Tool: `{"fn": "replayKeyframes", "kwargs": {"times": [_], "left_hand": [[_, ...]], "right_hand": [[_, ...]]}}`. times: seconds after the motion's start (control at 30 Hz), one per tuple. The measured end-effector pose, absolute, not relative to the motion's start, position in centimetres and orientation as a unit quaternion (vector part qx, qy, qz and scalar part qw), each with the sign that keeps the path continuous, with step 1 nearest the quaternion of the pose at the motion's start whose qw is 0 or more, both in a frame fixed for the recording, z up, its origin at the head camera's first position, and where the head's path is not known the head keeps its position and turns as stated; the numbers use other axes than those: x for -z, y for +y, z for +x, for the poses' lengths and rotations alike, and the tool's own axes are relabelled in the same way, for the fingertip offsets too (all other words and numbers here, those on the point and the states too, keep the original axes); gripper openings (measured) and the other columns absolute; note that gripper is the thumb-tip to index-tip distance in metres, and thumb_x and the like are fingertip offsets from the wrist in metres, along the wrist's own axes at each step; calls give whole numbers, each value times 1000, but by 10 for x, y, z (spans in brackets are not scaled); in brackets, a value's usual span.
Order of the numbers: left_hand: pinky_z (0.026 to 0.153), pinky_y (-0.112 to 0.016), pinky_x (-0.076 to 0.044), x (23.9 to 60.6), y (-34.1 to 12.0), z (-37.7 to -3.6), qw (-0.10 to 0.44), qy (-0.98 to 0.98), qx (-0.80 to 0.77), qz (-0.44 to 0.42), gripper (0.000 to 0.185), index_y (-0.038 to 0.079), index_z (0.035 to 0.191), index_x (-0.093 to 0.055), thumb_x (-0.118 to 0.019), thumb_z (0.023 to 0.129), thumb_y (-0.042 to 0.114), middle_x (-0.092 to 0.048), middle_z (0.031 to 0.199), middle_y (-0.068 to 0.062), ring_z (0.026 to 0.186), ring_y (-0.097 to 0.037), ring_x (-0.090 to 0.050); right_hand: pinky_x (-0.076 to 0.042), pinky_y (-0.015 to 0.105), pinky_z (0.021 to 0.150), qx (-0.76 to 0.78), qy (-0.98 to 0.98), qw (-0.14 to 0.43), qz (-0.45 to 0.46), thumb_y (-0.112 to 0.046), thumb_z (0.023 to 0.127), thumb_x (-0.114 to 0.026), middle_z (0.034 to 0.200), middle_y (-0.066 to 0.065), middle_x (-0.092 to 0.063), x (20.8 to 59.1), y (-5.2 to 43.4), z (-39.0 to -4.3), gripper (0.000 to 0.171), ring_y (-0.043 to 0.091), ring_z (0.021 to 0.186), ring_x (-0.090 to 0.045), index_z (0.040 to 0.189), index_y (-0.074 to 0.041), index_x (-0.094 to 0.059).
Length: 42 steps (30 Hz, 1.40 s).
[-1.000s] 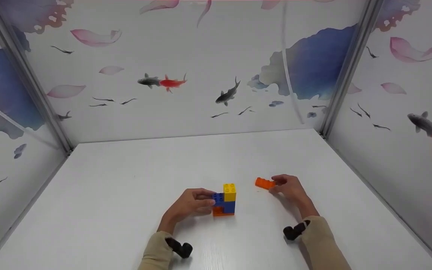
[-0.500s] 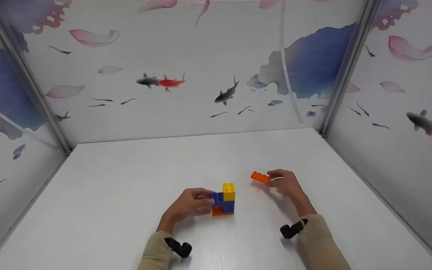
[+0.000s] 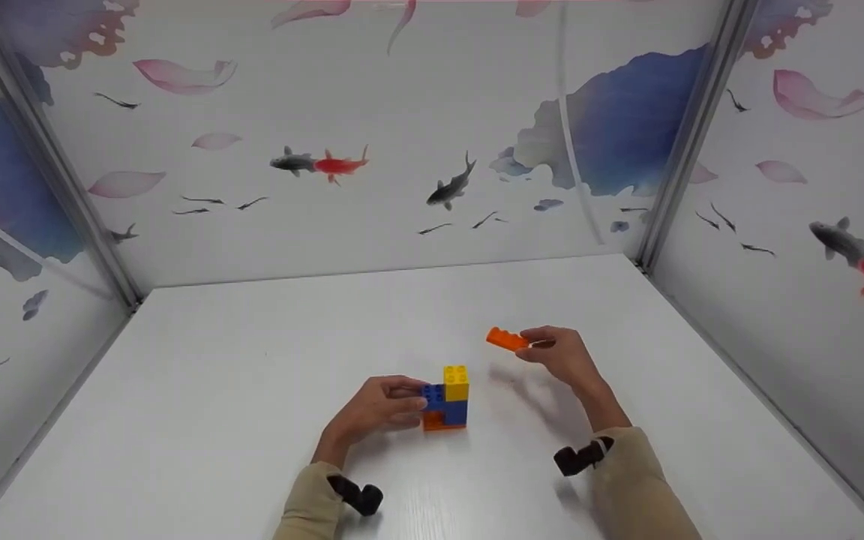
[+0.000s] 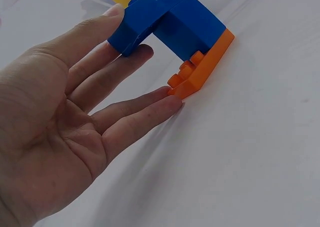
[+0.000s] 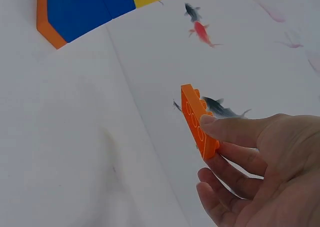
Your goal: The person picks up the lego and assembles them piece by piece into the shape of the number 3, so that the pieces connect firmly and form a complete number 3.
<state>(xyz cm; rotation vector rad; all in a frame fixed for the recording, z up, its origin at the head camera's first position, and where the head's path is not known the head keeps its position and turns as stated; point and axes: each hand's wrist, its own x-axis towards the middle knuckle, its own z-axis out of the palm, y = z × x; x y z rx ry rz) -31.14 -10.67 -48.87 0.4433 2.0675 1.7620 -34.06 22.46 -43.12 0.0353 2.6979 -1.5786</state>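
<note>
Orange brick in right hand

A white table with a faint wood grain fills the lower part of the head view. Three walls enclose it, printed with red and grey fish, pink petals and blue leaves. Metal posts stand in the two back corners.
</note>
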Motion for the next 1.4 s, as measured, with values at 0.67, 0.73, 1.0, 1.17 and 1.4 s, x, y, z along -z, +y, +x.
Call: {"fn": "replayKeyframes", "kwargs": {"times": [0.67,0.73,1.0,1.17,1.4], "left_hand": [[94,-40,-59,485,-107,-310,202,729,-637,149,55,4,132,-63,-77,89,34,-66,132,-17,114,-26,-69],[94,-40,-59,485,-107,-310,201,729,-637,149,56,4,132,-63,-77,88,35,-66,132,-17,113,-25,-69],[94,-40,-59,486,-106,-310,200,733,-633,150,56,4,132,-62,-77,88,35,-66,131,-16,113,-24,-68],[95,-41,-59,486,-106,-310,202,734,-632,148,55,5,132,-63,-76,89,36,-66,131,-16,113,-25,-68],[95,-41,-58,486,-105,-310,198,738,-627,151,54,5,132,-63,-75,90,36,-66,132,-17,115,-26,-68]], "right_hand": [[-56,43,99,477,876,-17,-61,-15,90,-75,129,13,-66,391,193,-314,35,33,122,-59,124,-10,-70],[-56,42,99,475,877,-16,-70,-15,90,-75,129,12,-66,390,190,-312,35,34,122,-59,124,-10,-69],[-55,44,101,475,872,-17,-112,-15,89,-76,125,9,-68,385,182,-304,34,30,118,-62,122,-11,-70],[-56,42,99,474,869,-18,-141,-15,88,-76,123,6,-69,384,177,-300,33,26,115,-63,121,-13,-71],[-56,40,97,473,863,-11,-177,-18,89,-76,121,6,-68,387,171,-297,32,25,113,-63,120,-14,-71]]}}
